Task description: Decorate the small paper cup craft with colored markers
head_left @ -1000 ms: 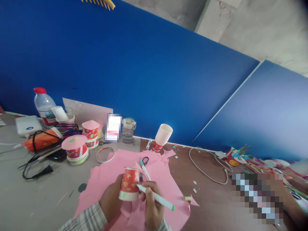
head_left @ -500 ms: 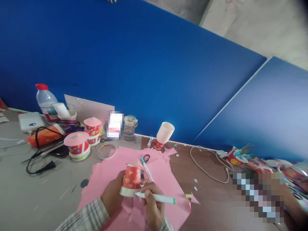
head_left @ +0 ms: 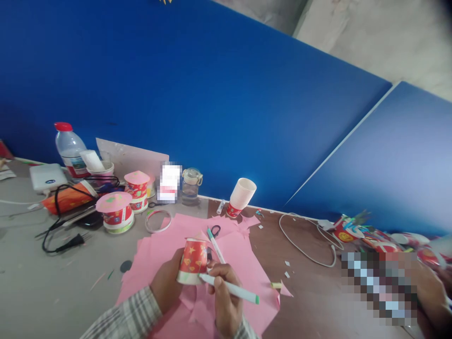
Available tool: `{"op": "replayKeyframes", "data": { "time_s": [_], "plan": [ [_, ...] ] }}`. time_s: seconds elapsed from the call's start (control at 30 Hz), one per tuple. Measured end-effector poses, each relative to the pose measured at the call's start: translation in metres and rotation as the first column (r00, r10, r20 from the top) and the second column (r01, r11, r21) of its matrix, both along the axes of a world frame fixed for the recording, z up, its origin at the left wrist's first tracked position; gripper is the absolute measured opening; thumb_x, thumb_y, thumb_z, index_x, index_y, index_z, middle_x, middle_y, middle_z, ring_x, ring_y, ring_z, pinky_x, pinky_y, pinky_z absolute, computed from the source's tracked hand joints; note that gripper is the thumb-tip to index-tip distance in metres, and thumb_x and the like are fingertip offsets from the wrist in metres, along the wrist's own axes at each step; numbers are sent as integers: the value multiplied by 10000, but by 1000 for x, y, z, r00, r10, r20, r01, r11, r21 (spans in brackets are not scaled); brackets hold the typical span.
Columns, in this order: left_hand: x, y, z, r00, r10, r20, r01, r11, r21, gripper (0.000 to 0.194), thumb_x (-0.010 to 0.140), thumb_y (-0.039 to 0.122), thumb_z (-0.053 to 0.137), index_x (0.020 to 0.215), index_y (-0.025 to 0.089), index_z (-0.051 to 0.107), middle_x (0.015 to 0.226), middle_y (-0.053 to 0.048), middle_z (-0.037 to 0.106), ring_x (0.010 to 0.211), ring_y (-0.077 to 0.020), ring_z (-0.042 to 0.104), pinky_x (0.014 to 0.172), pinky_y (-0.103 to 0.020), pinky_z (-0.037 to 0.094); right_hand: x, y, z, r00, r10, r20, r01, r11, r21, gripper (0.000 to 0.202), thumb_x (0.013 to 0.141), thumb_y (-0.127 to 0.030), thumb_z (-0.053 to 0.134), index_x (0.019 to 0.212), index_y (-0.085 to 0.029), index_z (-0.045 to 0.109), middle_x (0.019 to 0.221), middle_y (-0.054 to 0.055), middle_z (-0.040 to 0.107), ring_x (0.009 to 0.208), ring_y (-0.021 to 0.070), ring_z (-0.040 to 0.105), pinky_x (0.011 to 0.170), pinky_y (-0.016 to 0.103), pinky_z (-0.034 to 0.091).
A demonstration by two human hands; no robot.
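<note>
My left hand grips a red paper cup with gold designs, upside down, its white rim band at the bottom. Faint green shows along part of that band. Pinched in the fingers of my right hand is a white marker with a green end, and its tip meets the cup near the rim. Pink paper sheets lie beneath both hands. Beyond the cup, another marker with a teal end rests on the paper beside dark-handled scissors, partly hidden.
Two red cups with pink paper tops stand at left, near a bottle and a black plug. A stack of paper cups stands at the blue partition. A white cable curves at right, near another person's hand.
The marker's tip has shifted slightly right along the cup's white band and up a little. My left hand still holds the cup. The other person's hand at right has moved.
</note>
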State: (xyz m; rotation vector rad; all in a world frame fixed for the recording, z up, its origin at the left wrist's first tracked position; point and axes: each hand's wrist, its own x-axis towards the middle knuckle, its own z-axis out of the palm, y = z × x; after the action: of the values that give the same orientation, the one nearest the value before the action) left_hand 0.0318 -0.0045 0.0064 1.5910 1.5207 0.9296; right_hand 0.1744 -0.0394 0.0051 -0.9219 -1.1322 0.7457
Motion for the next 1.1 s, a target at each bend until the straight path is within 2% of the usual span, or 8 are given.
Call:
{"op": "replayKeyframes", "data": {
  "time_s": [0.1, 0.23, 0.4, 0.67, 1.1],
  "plan": [
    [0, 0, -2, 1000, 13, 11, -13, 1000, 13, 242, 539, 285, 545, 777, 274, 503, 605, 29, 715, 558, -200, 641, 467, -251, 467, 1, -3, 4, 997, 70, 33, -70, 998, -3, 318, 756, -450, 549, 613, -190, 661, 427, -44, 497, 446, 171, 522, 488, 288, 478],
    [0, 0, -2, 1000, 16, 21, -16, 1000, 12, 258, 527, 300, 563, 777, 275, 505, 607, 26, 717, 553, -206, 641, 464, -260, 471, 0, -2, 1, 999, 32, 13, -32, 999, -18, 308, 771, -448, 529, 667, -189, 661, 431, -53, 485, 405, 154, 502, 419, 250, 445],
    [0, 0, 0, 999, 9, 34, -9, 1000, 4, 265, 540, 292, 542, 802, 276, 503, 622, 13, 723, 562, -217, 644, 475, -273, 481, -1, 1, -4, 1000, 7, -30, -8, 999, -40, 299, 791, -436, 506, 710, -188, 652, 435, -50, 499, 402, 154, 503, 405, 250, 451],
    [0, 0, -3, 1000, 4, 26, -4, 1000, 24, 245, 542, 291, 549, 783, 273, 507, 608, 27, 717, 548, -202, 640, 456, -254, 472, -3, 1, 1, 1000, -8, -21, 8, 1000, 1, 307, 785, -437, 518, 686, -184, 663, 411, -54, 487, 378, 148, 506, 384, 234, 455],
    [-1, 0, -5, 1000, -7, 8, 7, 999, 34, 234, 556, 282, 544, 786, 277, 496, 615, 29, 717, 552, -199, 642, 460, -253, 469, 1, -1, -9, 997, 6, 71, -3, 999, -34, 290, 784, -426, 516, 730, -185, 668, 502, -31, 560, 434, 162, 536, 490, 297, 498]
  ]
}}
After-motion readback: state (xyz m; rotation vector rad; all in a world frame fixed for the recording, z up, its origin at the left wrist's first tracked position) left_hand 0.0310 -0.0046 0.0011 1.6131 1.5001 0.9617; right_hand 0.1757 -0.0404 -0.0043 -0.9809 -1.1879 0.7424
